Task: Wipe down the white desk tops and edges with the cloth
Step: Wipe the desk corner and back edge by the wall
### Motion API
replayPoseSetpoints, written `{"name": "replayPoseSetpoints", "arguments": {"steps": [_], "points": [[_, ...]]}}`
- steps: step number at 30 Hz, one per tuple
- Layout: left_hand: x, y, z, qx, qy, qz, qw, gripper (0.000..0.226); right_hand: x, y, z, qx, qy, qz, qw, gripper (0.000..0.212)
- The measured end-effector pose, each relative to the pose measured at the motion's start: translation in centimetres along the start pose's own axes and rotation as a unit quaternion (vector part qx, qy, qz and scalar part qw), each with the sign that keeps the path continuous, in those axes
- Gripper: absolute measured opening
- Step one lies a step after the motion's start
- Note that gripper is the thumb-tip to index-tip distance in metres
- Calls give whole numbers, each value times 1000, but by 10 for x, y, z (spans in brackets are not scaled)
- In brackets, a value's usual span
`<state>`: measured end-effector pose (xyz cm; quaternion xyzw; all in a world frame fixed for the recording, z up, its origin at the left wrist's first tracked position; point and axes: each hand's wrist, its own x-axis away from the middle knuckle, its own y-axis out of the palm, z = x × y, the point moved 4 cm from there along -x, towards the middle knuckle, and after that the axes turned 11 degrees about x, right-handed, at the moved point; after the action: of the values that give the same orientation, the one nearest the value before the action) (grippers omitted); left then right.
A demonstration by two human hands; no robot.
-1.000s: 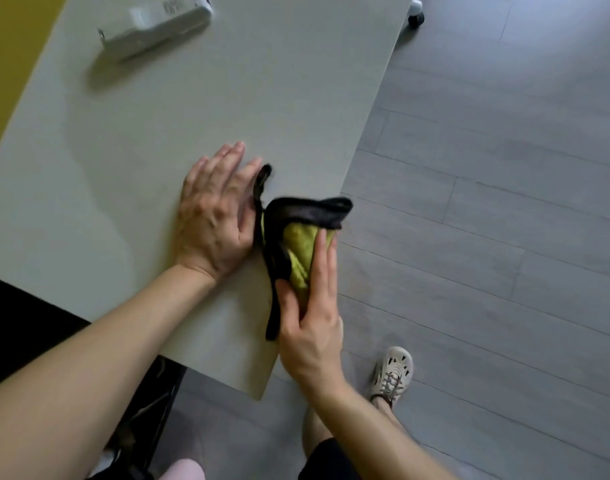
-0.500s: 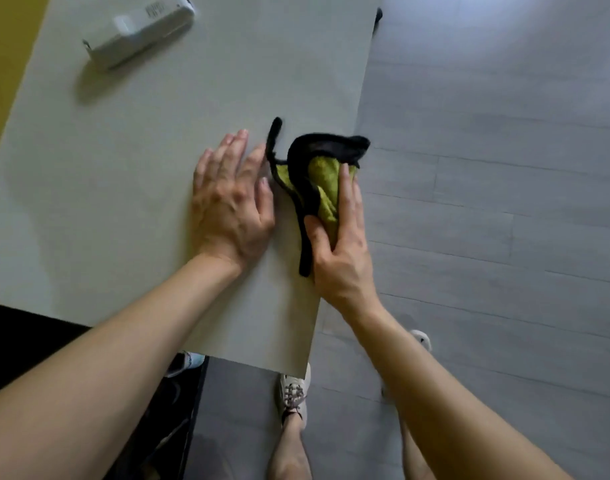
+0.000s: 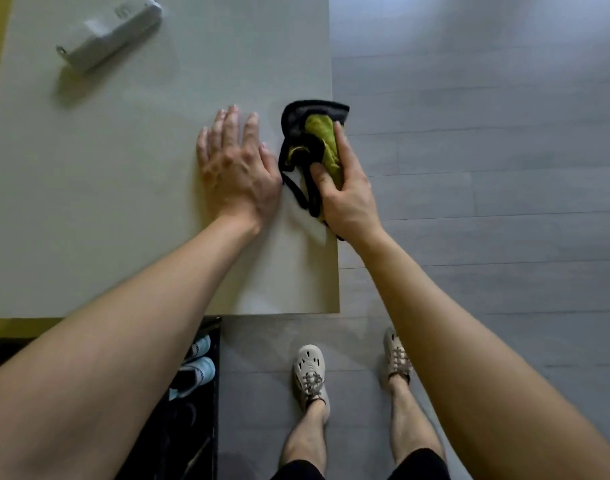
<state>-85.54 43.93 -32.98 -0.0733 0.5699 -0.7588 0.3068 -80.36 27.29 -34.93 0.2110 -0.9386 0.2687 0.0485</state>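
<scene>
Right hand grips the cloth, thumb on top and fingers curled round the bunched fabric. Left hand lies flat on the desk, palm down, fingers straight and slightly spread, holding nothing, its thumb side just beside the cloth.

Nearest the camera, the person stands on grey floor in pale perforated clogs. To their left, a dark container sits partly under the desk's near edge; whether bin or rack cannot be told. It holds pale blue-and-white trainers.

Farther on, the cloth, green with black edging, sits at the desk's right edge, partly on the top and partly overhanging the side. At the far left of the desktop rests a white device, well apart from both hands.
</scene>
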Motion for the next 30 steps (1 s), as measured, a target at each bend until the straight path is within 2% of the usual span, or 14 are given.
{"name": "replayPoseSetpoints", "arguments": {"steps": [6, 10, 12, 14, 16, 18, 20, 21, 23, 25, 27, 28, 29, 30], "points": [[1, -3, 1, 5, -6, -5, 1000, 58, 155, -9, 26, -22, 40, 4, 999, 68], [2, -8, 5, 8, -17, -44, 999, 58, 212, -41, 40, 84, 41, -74, 993, 74], [-1, -11, 7, 13, -17, -78, 997, 58, 223, -67, 40, 146, 74, -126, 978, 71], [-3, -16, 5, 14, -29, -155, 987, 60, 229, -101, 38, 168, 116, -112, 973, 57], [6, -37, 8, 72, -48, -199, 976, 52, 231, -131, 28, 142, 139, -68, 978, 44], [36, -71, 15, 216, -92, -176, 956, 37, 228, -147, 15, 112, 144, -38, 983, 39], [87, -103, 20, 366, -188, -148, 899, 29, 218, -147, -2, 97, 134, -41, 985, 38], [115, -113, 23, 439, -242, -153, 851, 33, 213, -141, -13, 90, 123, -54, 987, 39], [165, -127, 31, 545, -325, -196, 748, 57, 202, -122, -40, 80, 86, -84, 990, 42], [198, -132, 42, 651, -359, -242, 624, 80, 196, -95, -71, 72, 33, -135, 988, 43], [215, -141, 42, 757, -402, -199, 476, 78, 201, -67, -106, 89, -32, -221, 971, 34], [220, -150, 36, 772, -437, -158, 434, 72, 203, -55, -120, 127, -74, -255, 956, 32], [225, -158, 26, 770, -465, -115, 422, 67, 205, -46, -134, 171, -120, -277, 938, 32], [231, -165, 15, 762, -480, -76, 428, 66, 205, -39, -146, 207, -160, -287, 921, 33]]}}
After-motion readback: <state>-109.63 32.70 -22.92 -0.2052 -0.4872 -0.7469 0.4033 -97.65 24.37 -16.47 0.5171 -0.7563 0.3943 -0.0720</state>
